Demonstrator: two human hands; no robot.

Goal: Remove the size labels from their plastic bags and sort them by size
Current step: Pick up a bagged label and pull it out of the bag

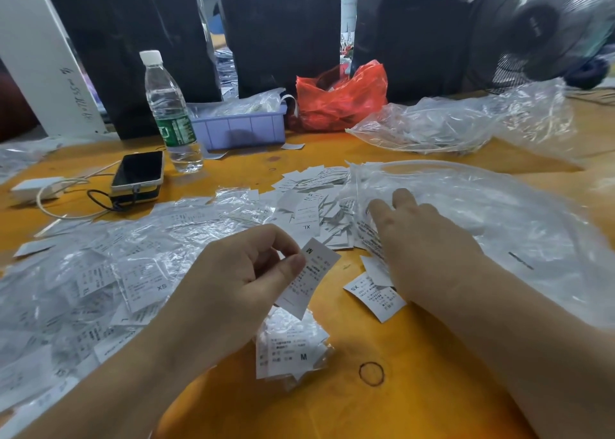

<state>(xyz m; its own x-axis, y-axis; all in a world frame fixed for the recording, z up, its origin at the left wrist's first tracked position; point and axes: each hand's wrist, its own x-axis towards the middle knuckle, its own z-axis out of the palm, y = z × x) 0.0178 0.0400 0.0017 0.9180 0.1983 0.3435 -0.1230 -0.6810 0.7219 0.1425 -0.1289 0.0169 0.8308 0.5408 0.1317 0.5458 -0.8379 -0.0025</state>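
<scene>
My left hand [246, 272] pinches a white M label [311, 277] between thumb and fingers, above a small stack of M labels [293, 348] lying on the orange table. My right hand [422, 239] reaches forward with straight fingers onto labels at the mouth of a large clear plastic bag [482, 212]. An XS label [376, 297] lies just under that wrist. A loose pile of labels [312, 205], one marked XL, sits beyond both hands. Crumpled small clear bags with XS labels [100, 272] cover the left side.
At the back stand a water bottle [169, 112], a purple bin [239, 126], a red plastic bag [339, 99] and another clear bag [449, 122]. A phone [138, 175] with cable lies at left. A rubber band [371, 373] lies near the front. A fan [545, 26] is at top right.
</scene>
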